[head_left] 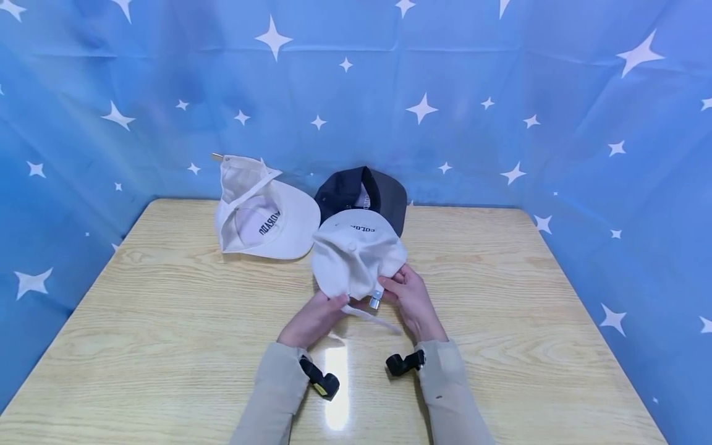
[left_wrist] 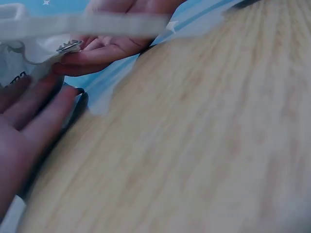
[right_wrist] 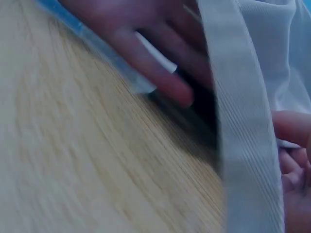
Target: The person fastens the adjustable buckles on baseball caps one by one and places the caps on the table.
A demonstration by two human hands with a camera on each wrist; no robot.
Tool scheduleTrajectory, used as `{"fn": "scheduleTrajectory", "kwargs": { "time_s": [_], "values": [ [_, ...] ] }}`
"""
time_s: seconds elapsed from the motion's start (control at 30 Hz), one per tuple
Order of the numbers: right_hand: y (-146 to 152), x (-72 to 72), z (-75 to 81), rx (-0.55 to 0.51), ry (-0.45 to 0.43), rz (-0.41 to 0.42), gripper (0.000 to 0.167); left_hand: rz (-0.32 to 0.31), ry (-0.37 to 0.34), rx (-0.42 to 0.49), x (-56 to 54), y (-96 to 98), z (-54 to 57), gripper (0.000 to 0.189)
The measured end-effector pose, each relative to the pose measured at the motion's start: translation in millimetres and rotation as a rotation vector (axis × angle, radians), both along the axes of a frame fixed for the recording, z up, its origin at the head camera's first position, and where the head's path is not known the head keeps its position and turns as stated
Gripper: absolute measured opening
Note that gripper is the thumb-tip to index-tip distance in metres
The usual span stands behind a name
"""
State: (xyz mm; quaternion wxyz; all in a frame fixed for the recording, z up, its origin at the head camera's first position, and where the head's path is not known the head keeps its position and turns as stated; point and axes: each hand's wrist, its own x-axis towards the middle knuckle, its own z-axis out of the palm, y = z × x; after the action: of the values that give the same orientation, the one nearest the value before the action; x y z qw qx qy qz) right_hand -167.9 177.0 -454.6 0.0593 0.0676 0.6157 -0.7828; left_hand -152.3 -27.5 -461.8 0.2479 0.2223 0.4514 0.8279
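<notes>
A white cap (head_left: 356,253) with dark lettering is raised in front of me, its crown facing up and the lettering toward the far side. My left hand (head_left: 313,318) holds its near left edge, thumb on top and fingers underneath. On the near right edge, my right hand (head_left: 416,304) pinches the fabric beside a metal buckle (head_left: 375,300). A loose strap (head_left: 371,317) hangs from the near left edge toward the right, its end free. In the right wrist view this strap (right_wrist: 243,121) covers part of the cap and fingers.
Another white cap (head_left: 300,222) lies upturned at the back left of the wooden table (head_left: 167,334), its lettered inside showing. A dark cap (head_left: 392,198) lies behind the held one, partly hidden by it. A blue star-patterned cloth (head_left: 356,93) hangs behind and beside the table.
</notes>
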Motion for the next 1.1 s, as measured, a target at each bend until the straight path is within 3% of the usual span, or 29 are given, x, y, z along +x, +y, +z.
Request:
{"fn": "scheduleTrajectory", "kwargs": {
  "time_s": [0.13,0.27,0.47,0.77,1.1],
  "values": [
    [-1.6,1.1,-0.6,-0.031,-0.006,-0.001,0.041,0.029,-0.002,-0.214,5.3,2.3,-2.4,0.053],
    [-3.1,2.1,-0.6,-0.05,0.0,-0.019,0.04,0.041,-0.013,-0.311,7.2,5.9,-3.4,0.048],
    [-3.0,4.5,2.4,-0.052,0.037,-0.023,0.042,0.026,-0.011,-0.329,5.4,12.4,-7.9,0.036],
    [-5.4,6.6,7.7,-0.046,0.106,0.093,0.05,0.118,0.005,-0.331,2.9,13.9,-9.7,0.034],
    [-6.3,6.6,10.4,0.221,0.034,0.177,0.04,0.122,-0.019,-0.315,0.1,10.5,-6.0,0.036]
  ]
}}
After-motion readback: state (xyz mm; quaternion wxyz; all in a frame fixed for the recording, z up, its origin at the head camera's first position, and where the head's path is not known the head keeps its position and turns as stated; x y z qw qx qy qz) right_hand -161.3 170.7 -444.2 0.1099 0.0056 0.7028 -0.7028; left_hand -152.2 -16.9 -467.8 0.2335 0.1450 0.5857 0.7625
